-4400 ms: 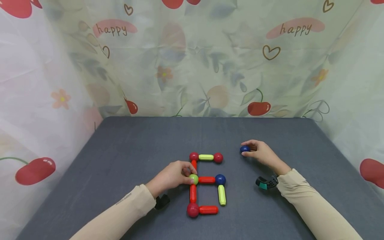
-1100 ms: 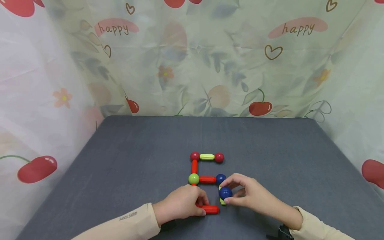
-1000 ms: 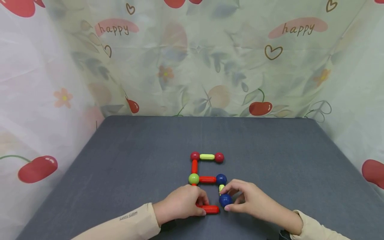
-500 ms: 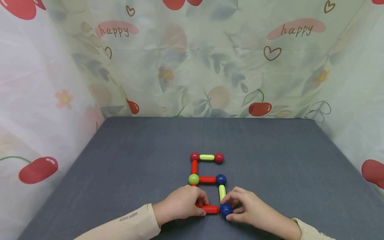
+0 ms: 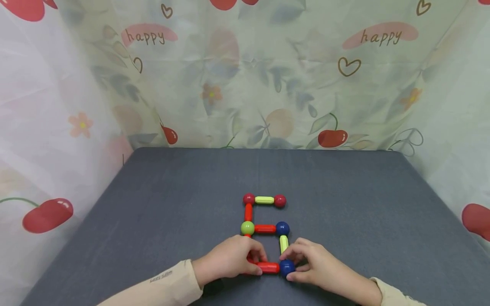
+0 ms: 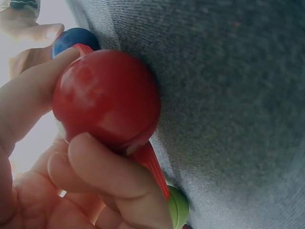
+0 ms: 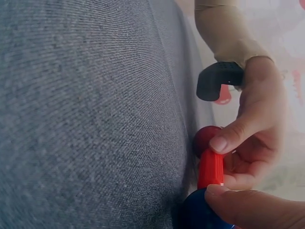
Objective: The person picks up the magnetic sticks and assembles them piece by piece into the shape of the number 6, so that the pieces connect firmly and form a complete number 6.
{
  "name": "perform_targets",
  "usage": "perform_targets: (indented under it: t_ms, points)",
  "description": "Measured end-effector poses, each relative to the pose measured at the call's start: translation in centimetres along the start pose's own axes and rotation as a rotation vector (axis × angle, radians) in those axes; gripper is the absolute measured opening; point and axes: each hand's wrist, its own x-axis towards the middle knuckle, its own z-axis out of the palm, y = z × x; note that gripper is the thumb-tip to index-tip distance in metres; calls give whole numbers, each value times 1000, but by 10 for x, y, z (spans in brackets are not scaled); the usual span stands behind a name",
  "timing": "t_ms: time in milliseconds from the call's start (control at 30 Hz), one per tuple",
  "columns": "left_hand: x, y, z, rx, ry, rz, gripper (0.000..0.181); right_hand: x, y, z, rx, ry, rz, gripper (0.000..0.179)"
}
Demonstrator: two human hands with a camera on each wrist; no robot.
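Magnetic sticks and balls lie joined in a figure on the table. My left hand (image 5: 229, 257) grips the lower red stick (image 5: 269, 267) by its left end, at the big red ball (image 6: 109, 98), which the hand hides in the head view. Between thumb and fingers my right hand (image 5: 319, 261) pinches a blue ball (image 5: 287, 268) at that stick's right end. The right index fingertip reaches the lower end of a yellow-green stick (image 5: 283, 243), which hangs down from another blue ball (image 5: 282, 228). In the right wrist view, the stick and the held ball meet.
Farther up the figure are a green ball (image 5: 247, 228), a red stick (image 5: 265, 229), and two red balls, the left one (image 5: 249, 199) and the right one (image 5: 280, 200), joined by a yellow-green stick (image 5: 264, 199). Patterned curtains (image 5: 252, 85) surround the dark grey table (image 5: 183, 178).
My right hand has brought the blue ball from the right side down to the lower red stick's end. My left hand has moved from the green ball down to the lower red corner.
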Motion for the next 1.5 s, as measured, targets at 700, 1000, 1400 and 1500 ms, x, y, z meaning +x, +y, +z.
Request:
perform_targets:
  t_ms: [700,1000,1400,1500]
  points:
    - [-1,-1,0,3,15,22,15,15,4,-17,134,100,197,31]
    - [-1,-1,0,8,16,26,15,30,5,-13,225,122,370,38]
    - [-1,0,1,22,24,29,16,38,2,-14,162,103,429,31]
    - [-1,0,2,18,23,28,16,39,2,-15,163,83,434,30]
